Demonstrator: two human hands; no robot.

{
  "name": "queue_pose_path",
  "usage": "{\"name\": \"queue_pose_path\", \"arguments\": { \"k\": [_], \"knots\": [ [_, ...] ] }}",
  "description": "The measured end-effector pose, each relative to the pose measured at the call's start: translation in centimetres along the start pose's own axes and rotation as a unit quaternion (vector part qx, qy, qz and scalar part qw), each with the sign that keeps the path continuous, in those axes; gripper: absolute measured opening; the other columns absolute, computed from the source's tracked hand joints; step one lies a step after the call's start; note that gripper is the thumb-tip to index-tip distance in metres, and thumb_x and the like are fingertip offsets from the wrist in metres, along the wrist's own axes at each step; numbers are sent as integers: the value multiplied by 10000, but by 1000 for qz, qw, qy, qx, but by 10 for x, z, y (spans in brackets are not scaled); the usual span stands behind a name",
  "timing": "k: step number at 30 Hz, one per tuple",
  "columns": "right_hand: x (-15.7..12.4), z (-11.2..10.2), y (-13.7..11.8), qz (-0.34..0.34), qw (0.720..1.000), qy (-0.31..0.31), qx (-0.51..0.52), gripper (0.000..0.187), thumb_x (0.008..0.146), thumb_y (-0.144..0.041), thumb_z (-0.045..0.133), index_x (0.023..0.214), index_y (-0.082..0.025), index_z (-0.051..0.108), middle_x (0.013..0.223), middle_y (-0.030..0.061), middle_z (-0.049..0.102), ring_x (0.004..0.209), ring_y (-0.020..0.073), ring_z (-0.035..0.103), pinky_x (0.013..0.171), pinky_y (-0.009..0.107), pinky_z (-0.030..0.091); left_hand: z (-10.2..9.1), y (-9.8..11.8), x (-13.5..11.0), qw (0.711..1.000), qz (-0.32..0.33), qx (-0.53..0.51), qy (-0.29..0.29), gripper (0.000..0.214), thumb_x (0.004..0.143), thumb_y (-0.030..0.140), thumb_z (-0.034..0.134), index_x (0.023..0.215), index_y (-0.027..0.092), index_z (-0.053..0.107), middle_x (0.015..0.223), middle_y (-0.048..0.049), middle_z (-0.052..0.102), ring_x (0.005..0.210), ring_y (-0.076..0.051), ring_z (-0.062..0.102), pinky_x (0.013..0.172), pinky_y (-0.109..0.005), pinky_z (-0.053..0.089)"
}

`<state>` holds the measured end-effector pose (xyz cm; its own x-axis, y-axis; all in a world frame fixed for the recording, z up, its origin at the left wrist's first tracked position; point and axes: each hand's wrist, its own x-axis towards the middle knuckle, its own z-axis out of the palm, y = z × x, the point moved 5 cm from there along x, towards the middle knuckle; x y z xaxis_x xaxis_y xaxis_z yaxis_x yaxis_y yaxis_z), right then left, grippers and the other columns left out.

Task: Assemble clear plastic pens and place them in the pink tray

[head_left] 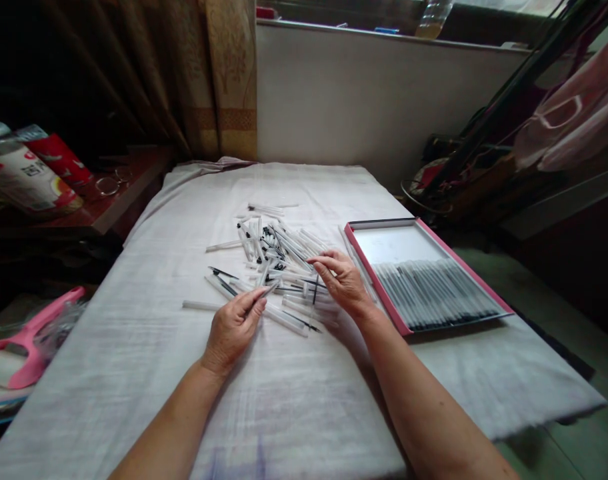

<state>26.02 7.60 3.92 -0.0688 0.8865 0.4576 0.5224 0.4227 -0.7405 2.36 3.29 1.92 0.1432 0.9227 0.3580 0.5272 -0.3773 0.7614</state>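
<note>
Two bare hands are held over a cloth (pixel 294 413) covering a table. By the left hand (pixel 237 327), a slim grey piece (pixel 271 289) is pinched between thumb and index finger; the other fingers are curled in. The right hand (pixel 341 280) is partly closed, its fingers bent toward the thumb, with fingertips close together. A dark rod (pixel 315 291) is seen just below that thumb; whether it is gripped cannot be told, as the area is blurred.

Beneath and beyond the hands, a loose heap of clear tubes (pixel 287 247), mixed with dark pieces, is spread in many directions over the cloth. To the right of the right hand, a shallow pink-rimmed box (pixel 377 283) is set down, with a row of pens (pixel 429 293) laid side by side in its nearer part. At the far left, a pink handle (pixel 30 337) and, on a red-brown surface, a jar (pixel 29 177) are seen.
</note>
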Motion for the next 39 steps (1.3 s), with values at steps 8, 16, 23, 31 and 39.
{"name": "queue_pose_path", "arguments": {
  "k": [8,16,23,31,39],
  "knots": [
    [-22,-15,2,47,998,-1,-40,207,880,-296,555,909,-213,743,917,70,747,853,209,681,780,328,510,4,8,-2,995,75,60,-8,283,932,331,533,1123,209,701,1045,-60,752,941,-181,712,837,-265,558],
    [-24,-37,10,70,991,-13,-113,197,874,-290,559,902,-193,728,892,73,740,828,200,676,761,309,494,3,10,-3,995,58,87,-9,272,919,372,536,1051,204,705,985,-49,760,884,-188,721,792,-260,567],
    [-24,-16,-3,112,934,-125,-316,233,851,-368,612,1006,-233,722,964,61,719,853,213,659,690,292,453,3,11,-4,992,66,103,-20,254,919,369,545,1033,208,705,956,-42,758,849,-177,721,777,-249,564],
    [-26,-12,1,124,959,-117,-225,288,883,-241,516,1119,-231,681,1011,76,705,854,208,654,727,311,465,4,13,-5,990,81,118,-21,229,921,349,555,1030,211,702,943,-36,756,836,-166,722,753,-225,561],
    [-31,4,-3,310,898,-40,310,313,716,-392,717,885,-207,529,876,61,740,716,168,667,516,222,424,8,16,-8,990,93,97,-37,209,927,309,557,1057,211,688,956,-37,754,861,-160,718,789,-228,553]
  ]
}}
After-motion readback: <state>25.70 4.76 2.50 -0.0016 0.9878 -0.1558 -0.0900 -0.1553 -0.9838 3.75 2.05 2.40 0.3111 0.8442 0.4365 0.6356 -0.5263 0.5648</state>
